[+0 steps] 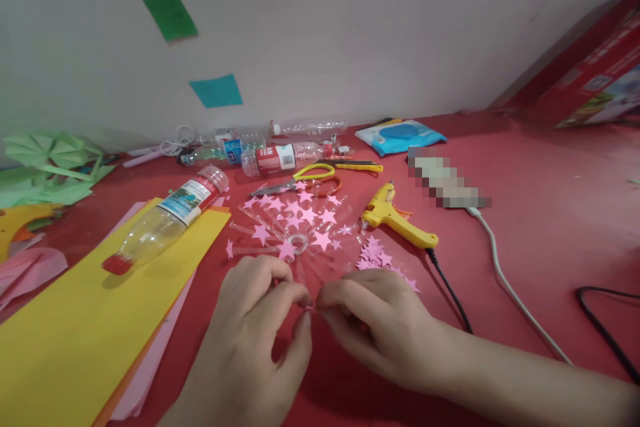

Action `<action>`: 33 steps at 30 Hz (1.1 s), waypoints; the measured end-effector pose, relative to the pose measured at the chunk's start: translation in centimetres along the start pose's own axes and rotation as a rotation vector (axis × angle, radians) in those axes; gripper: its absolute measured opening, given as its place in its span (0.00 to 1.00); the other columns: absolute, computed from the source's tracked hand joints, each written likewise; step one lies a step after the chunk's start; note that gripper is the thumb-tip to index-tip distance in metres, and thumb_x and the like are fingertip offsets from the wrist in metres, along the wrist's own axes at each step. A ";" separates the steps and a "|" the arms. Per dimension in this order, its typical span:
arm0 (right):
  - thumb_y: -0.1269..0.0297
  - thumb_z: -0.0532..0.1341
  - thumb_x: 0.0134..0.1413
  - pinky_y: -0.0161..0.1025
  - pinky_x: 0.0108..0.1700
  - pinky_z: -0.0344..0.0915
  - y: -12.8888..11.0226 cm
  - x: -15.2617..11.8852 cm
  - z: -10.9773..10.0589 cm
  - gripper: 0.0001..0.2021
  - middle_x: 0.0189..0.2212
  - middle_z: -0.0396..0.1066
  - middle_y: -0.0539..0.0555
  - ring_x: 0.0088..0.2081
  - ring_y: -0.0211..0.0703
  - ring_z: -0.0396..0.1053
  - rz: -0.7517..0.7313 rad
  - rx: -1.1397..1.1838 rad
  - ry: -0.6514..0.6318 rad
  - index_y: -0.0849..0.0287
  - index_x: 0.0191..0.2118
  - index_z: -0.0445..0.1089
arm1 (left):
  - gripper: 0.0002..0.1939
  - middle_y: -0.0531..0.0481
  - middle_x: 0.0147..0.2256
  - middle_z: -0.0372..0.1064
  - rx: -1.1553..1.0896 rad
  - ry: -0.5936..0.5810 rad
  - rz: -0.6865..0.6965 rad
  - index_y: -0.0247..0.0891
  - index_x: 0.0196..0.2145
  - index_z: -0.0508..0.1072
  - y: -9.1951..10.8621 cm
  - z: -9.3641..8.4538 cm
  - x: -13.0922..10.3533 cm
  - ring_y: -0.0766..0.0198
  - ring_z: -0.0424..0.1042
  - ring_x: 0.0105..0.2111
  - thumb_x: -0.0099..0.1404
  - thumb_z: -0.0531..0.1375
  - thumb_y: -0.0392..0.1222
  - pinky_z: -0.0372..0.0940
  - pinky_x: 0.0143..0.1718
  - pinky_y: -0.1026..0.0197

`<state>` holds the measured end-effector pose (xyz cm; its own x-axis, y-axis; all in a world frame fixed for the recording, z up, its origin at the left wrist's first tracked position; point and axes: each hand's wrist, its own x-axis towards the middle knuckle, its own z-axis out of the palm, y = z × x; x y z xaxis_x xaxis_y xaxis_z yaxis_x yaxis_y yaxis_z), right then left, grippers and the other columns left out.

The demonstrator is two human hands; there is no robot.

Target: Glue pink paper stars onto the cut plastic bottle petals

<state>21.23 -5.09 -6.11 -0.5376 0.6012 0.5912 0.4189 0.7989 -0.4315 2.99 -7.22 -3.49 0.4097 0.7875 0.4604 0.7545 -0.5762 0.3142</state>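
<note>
Pink paper stars (321,240) are spread over a clear plastic piece (299,244) cut into thin strips around a bottle neck. Just in front of it, my left hand (260,340) and my right hand (380,327) meet fingertip to fingertip. Between them a tiny bit of pink shows, pinched by both; most of it is hidden by the fingers. A pile of loose pink stars (373,253) lies beyond my right hand, and a yellow glue gun (400,217) rests behind that pile.
Scissors (280,188), a yellow-handled cutter (357,165), several plastic bottles (277,159) and a blue wipes pack (400,137) lie along the wall. Another bottle (167,217) rests on yellow paper (95,320) at left. Green paper folds (50,153) stand back left. Cables cross the right side.
</note>
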 end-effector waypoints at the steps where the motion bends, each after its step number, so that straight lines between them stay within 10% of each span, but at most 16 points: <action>1: 0.71 0.50 0.61 0.32 0.23 0.54 0.0 0.0 0.1 0.07 0.19 0.63 0.47 0.20 0.34 0.58 0.019 0.007 -0.001 0.60 0.35 0.64 | 0.08 0.50 0.34 0.62 0.003 0.001 -0.003 0.40 0.34 0.66 0.0 0.0 0.0 0.61 0.64 0.36 0.59 0.55 0.29 0.63 0.36 0.58; 33: 0.71 0.51 0.58 0.29 0.22 0.54 -0.5 0.1 0.3 0.07 0.18 0.63 0.45 0.18 0.32 0.58 0.167 0.088 0.002 0.60 0.38 0.65 | 0.04 0.49 0.37 0.63 0.027 0.001 -0.040 0.40 0.34 0.65 0.2 -0.1 0.1 0.59 0.65 0.38 0.63 0.53 0.33 0.62 0.38 0.55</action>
<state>20.73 -5.45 -6.06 -0.4642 0.7258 0.5076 0.4364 0.6861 -0.5820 3.13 -7.35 -3.27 0.3784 0.8097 0.4486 0.7839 -0.5380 0.3098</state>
